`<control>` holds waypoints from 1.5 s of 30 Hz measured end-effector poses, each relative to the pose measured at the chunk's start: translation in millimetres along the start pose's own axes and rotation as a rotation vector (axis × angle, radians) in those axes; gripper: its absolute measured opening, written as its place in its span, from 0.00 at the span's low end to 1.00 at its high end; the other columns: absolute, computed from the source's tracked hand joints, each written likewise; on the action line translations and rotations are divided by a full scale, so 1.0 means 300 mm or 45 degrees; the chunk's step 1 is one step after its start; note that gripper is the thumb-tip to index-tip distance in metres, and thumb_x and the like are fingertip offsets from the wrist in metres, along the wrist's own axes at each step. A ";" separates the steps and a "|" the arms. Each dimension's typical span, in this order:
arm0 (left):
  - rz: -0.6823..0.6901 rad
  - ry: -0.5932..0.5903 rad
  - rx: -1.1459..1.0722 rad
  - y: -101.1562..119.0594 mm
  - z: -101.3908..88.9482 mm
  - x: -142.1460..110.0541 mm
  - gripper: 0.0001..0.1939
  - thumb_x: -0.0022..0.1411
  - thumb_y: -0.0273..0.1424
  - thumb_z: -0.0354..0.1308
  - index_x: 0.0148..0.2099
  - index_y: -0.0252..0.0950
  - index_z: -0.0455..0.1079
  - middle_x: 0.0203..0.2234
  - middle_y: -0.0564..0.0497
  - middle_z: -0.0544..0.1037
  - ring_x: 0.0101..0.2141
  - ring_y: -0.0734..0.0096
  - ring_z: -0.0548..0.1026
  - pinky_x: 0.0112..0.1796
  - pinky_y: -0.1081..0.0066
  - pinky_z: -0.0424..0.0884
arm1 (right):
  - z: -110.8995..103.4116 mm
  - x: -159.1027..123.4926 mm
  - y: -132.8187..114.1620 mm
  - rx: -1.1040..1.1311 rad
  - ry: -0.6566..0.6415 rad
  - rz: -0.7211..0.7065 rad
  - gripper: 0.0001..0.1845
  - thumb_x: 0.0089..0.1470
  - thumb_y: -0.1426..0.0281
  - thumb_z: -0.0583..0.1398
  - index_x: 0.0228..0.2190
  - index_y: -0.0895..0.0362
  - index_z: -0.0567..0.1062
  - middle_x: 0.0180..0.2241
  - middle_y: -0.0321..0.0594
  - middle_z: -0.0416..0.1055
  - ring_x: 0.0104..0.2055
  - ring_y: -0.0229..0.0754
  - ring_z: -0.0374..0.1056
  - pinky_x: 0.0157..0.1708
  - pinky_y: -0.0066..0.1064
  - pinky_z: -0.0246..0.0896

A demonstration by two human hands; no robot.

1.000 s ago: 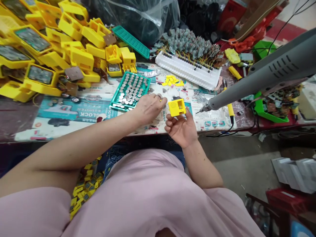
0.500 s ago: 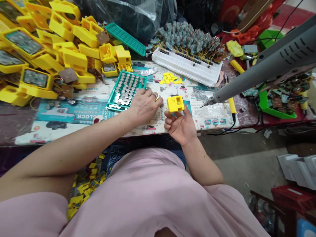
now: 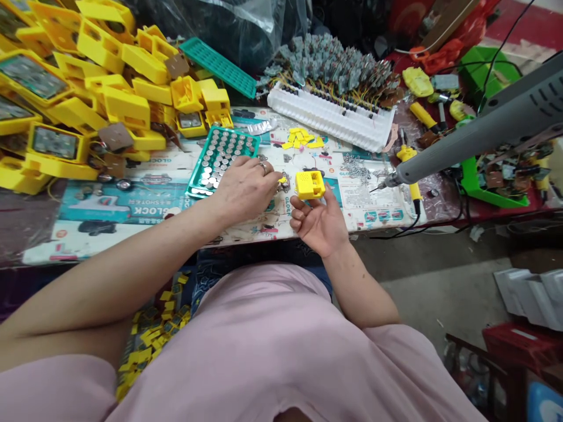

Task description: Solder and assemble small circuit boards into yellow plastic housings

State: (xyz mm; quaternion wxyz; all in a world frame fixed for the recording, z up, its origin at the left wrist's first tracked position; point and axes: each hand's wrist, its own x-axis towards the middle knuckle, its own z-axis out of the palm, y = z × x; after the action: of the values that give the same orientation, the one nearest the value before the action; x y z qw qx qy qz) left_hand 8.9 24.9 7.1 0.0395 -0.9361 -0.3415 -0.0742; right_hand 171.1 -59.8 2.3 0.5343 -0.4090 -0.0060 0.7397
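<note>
My right hand (image 3: 324,227), palm up, grips a small yellow plastic case (image 3: 303,185) between thumb and fingers. Its upper face has a patch of small holes and an open recess. Just left of it, my left hand (image 3: 250,189) is closed, palm down, with a small yellow plastic piece (image 3: 282,180) pinched at its fingertips. The piece is apart from the case. Beside that hand lies a green tray (image 3: 193,186) of round silver button cells, partly covered by the hand. Similar yellow pieces (image 3: 301,138) lie loose beyond the case.
Yellow cases (image 3: 127,108) are heaped at the left. A white foam strip (image 3: 329,120) holds wired circuit boards at the back. A grey electric screwdriver (image 3: 461,138) slants in from the right above a scatter of screws (image 3: 355,168). A soldering iron (image 3: 412,176) and green bin (image 3: 492,193) lie beyond.
My left hand has drawn slightly left, away from the case, and the yellow piece at its fingertips has tilted. My right hand keeps the case nearly still. The view has shifted a little.
</note>
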 end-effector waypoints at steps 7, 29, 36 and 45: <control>-0.008 0.002 -0.065 -0.001 -0.012 -0.007 0.21 0.67 0.29 0.43 0.46 0.32 0.79 0.39 0.37 0.81 0.40 0.52 0.78 0.44 0.54 0.69 | 0.001 0.006 0.002 -0.009 0.014 -0.012 0.26 0.60 0.43 0.53 0.32 0.53 0.72 0.26 0.36 0.78 0.22 0.34 0.66 0.22 0.26 0.66; -0.321 0.006 -2.114 0.107 -0.050 -0.196 0.33 0.61 0.42 0.66 0.66 0.42 0.64 0.68 0.44 0.62 0.66 0.51 0.63 0.61 0.61 0.64 | -0.092 -0.002 0.117 -1.268 -0.260 -1.148 0.32 0.50 0.55 0.70 0.54 0.48 0.70 0.49 0.40 0.77 0.41 0.39 0.74 0.41 0.33 0.72; -0.560 0.013 -2.718 0.141 -0.029 -0.222 0.29 0.62 0.37 0.65 0.64 0.46 0.67 0.61 0.48 0.72 0.59 0.58 0.72 0.52 0.67 0.73 | -0.070 -0.043 0.098 -1.738 -0.052 -1.846 0.26 0.54 0.63 0.68 0.53 0.51 0.69 0.46 0.43 0.76 0.42 0.43 0.73 0.41 0.36 0.73; -0.813 -0.122 -2.985 0.135 -0.013 -0.220 0.22 0.57 0.41 0.69 0.53 0.41 0.75 0.44 0.50 0.82 0.40 0.70 0.80 0.41 0.73 0.77 | -0.075 -0.039 0.118 -2.099 -0.047 -1.967 0.24 0.60 0.60 0.63 0.56 0.52 0.69 0.44 0.45 0.76 0.47 0.48 0.72 0.48 0.43 0.68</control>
State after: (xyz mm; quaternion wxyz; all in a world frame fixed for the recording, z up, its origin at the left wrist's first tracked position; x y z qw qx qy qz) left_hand -15.3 -48.3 -0.9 -0.8633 -0.2797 -0.2836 -0.3098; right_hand 158.3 -93.9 -21.4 0.4154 -0.5124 -0.7515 -0.0126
